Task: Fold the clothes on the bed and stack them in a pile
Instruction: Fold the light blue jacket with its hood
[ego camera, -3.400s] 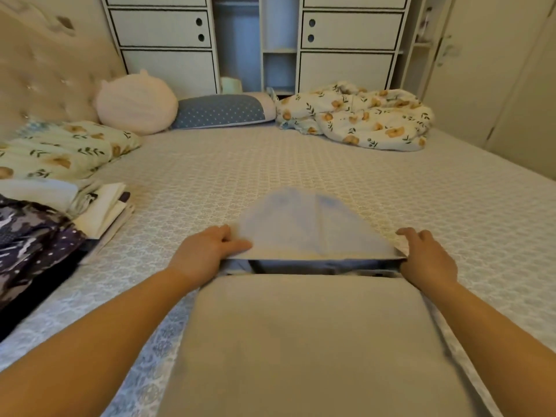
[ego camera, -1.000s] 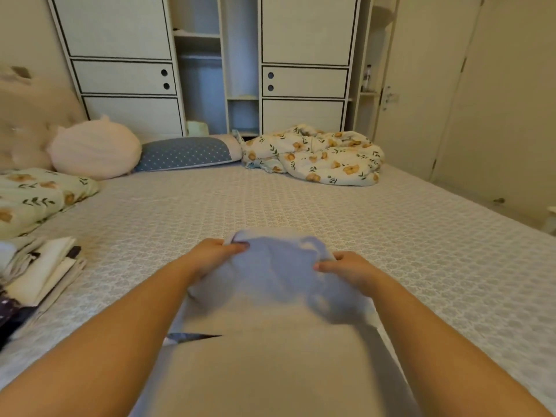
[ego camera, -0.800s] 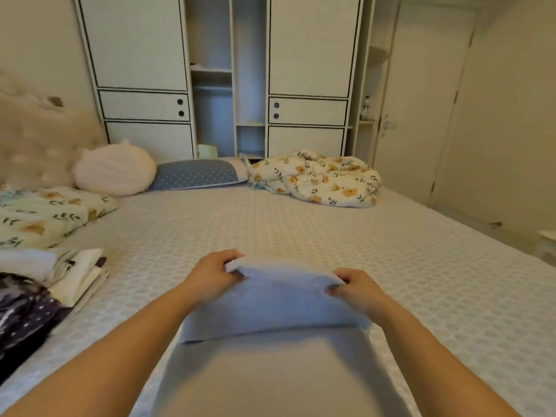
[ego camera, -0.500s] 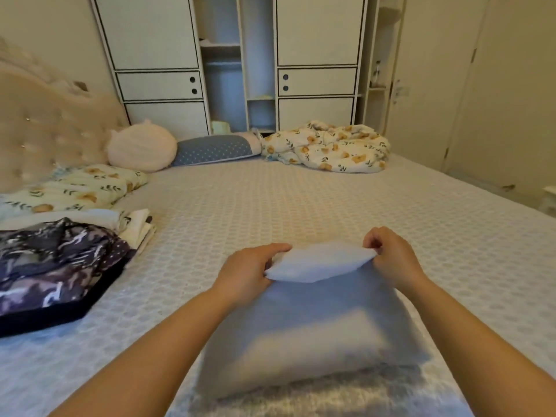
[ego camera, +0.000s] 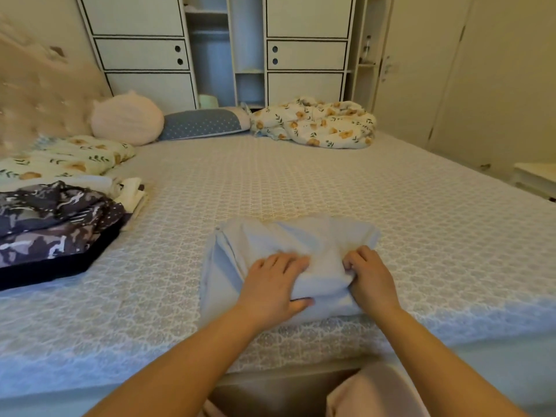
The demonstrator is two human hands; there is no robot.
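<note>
Near the front edge of the patterned grey-white bedspread, a pale blue folded cloth garment, lying flat in a thick bundle, its long axis running roughly from the near edge toward the wardrobe, slightly wider at the far end, with a loose layered edge open along its left side. On the near half of it, the left hand, fingers spread nearly straight and pressing down on the top fold, thumb tucked along the lower fold at the near side. Just beside, at the right near corner, the right hand, fingers curled and pinching a bunched fold of the same fabric. Well apart to the left, a stack of folded clothes topped by a dark camouflage-print garment, with cream folded pieces showing behind it. Farther left, a floral-print pillow against the tufted beige headboard. At the far side of the bed, a round pink plush cushion, a blue dotted bolster and a crumpled floral blanket, all in front of the white wardrobe with black-edged drawers.
</note>
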